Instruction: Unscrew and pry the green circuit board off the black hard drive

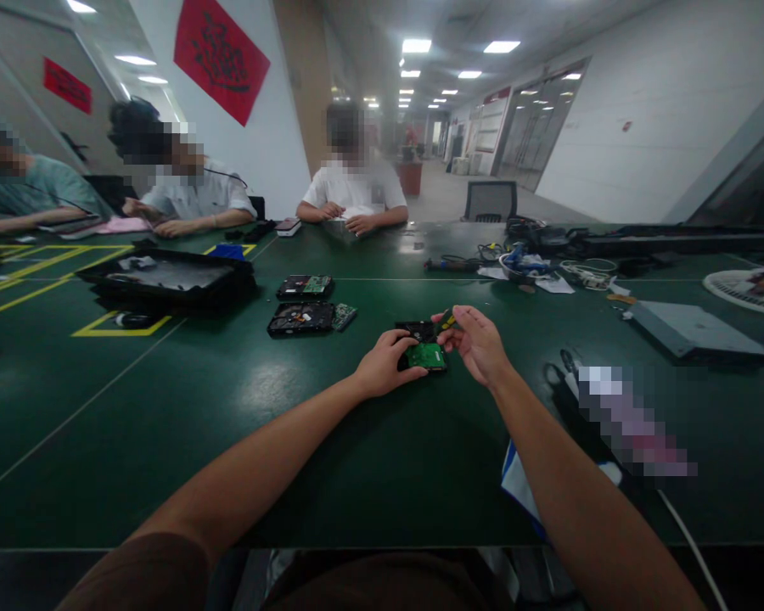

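A hard drive [425,357] lies on the green table in front of me, its green circuit board facing up and its far part black. My left hand [387,363] grips it from the left, thumb along the near edge and fingers at the far side. In my right hand [477,342] is a small screwdriver [446,321] with a black-and-yellow handle, pinched over the drive's right side. The tool's tip is too small to make out. Further left lie two more hard drives, one nearer [300,319] and one behind it [304,287], with a loose circuit board [345,316] beside the nearer one.
Black trays [171,276] are stacked at the left. Cables and scraps [525,261] lie at the back right, near a grey metal box [700,329] and a white round grille [748,288]. A blurred-out object [630,424] with a cable lies right. Three people sit across the table.
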A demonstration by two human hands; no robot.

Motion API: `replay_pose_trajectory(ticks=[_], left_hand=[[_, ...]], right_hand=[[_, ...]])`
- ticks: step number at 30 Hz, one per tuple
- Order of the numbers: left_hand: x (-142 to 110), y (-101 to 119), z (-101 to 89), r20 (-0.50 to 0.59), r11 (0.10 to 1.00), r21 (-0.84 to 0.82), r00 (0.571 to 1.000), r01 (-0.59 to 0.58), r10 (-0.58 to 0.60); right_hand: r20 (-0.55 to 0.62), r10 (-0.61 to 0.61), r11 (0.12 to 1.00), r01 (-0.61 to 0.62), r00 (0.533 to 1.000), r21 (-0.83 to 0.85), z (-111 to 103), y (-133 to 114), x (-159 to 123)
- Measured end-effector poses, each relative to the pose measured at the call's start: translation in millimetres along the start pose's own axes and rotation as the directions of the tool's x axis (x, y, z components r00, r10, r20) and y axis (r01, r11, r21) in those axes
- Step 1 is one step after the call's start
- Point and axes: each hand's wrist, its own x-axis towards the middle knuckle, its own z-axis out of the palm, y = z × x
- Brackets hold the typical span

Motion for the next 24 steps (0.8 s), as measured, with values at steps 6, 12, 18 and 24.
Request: replay_pose_trajectory(ticks=[6, 12, 18, 24], left_hand=[[0.5, 0.1, 0.6, -0.006, 1.000, -0.008, 1.000, 0.005, -0.005], [0.5, -0.3, 1.2, -0.003, 1.000, -0.018, 1.000, 0.018, -0.019], [0.3, 1.3, -0.7, -0.003, 1.000, -0.019, 1.000, 0.019, -0.019], [0.4, 0.7, 0.6, -0.002, 1.000, -0.016, 1.000, 0.019, -0.019]], right_hand=[[0.009, 0.017, 1.000, -0.017, 1.000, 0.012, 0.2, -1.6, -0.1], [0.003, 0.009, 0.999, -0.009, 1.000, -0.051, 0.3, -3.3, -2.2], [0.018, 0.007, 0.999, -0.006, 1.000, -0.052, 1.0, -4.2, -1.6], [0.012, 0.013, 1.000, -0.014, 1.000, 0.028, 0.2, -2.7, -0.1]])
